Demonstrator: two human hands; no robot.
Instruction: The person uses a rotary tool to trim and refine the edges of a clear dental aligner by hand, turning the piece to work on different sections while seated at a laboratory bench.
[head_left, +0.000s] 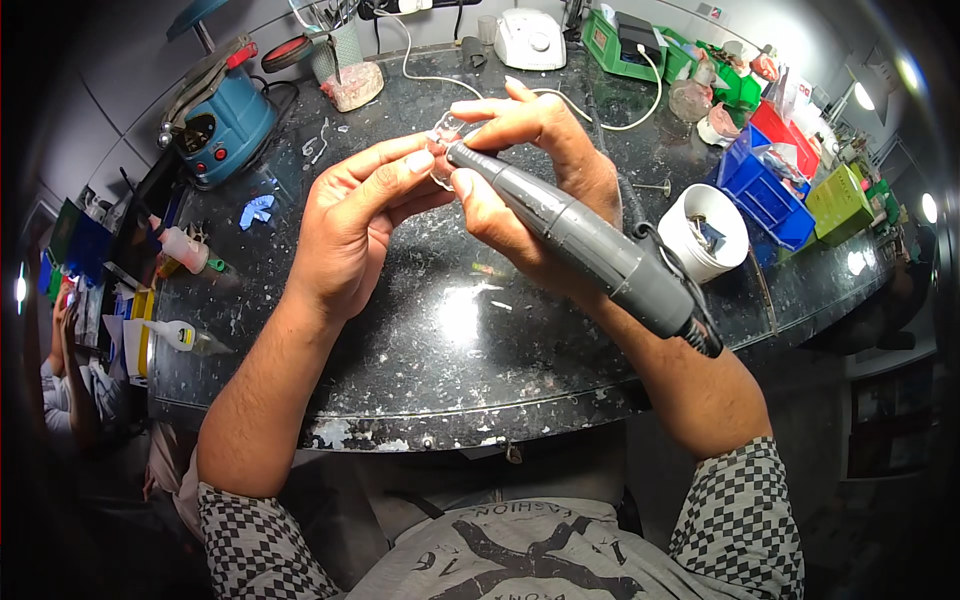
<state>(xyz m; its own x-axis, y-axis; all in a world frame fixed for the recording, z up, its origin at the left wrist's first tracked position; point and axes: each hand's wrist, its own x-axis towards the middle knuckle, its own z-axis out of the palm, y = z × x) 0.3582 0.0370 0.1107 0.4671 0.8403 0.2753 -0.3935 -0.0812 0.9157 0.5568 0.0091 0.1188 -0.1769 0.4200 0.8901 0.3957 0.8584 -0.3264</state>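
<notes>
My right hand [540, 150] is wrapped round a dark grey rotary handpiece [570, 232], its cable end toward my right forearm and its nose pointing up and left. With thumb and fingertips, my left hand [352, 205] pinches a small clear pinkish dental appliance [438, 142] with thin wire loops. The handpiece's nose is right at the appliance; my fingers hide the tip, so I cannot tell if they touch. Both hands are raised over the black, speckled workbench [400, 365].
A blue machine [222, 120] and a pinkish plaster block [355, 88] stand at the back left. A white control box [530, 40] sits at the back. To the right are a white tub [703, 232], a blue bin [765, 195] and a green bin [625, 48]. A blue scrap [257, 211] lies left.
</notes>
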